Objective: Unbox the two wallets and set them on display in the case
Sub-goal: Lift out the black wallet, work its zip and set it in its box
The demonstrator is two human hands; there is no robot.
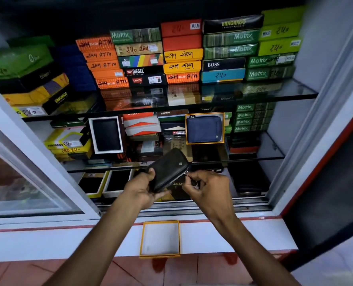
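Observation:
A black zip wallet (pixel 169 168) with a metal stud is held in front of the open display case. My left hand (pixel 144 189) grips its lower left edge from below. My right hand (pixel 207 187) pinches the zipper pull at the wallet's right corner. A blue wallet (pixel 204 129) stands propped in its orange-rimmed box on the middle glass shelf (pixel 274 155), right of centre. An empty orange-rimmed box tray (pixel 160 238) with a white inside lies on the white sill below my hands.
The top glass shelf (pixel 274 91) carries stacked coloured wallet boxes. A black wallet in a white box (pixel 106 134) stands left on the middle shelf. A sliding glass door (pixel 16 178) sits at the left, the white case frame (pixel 315 141) at the right.

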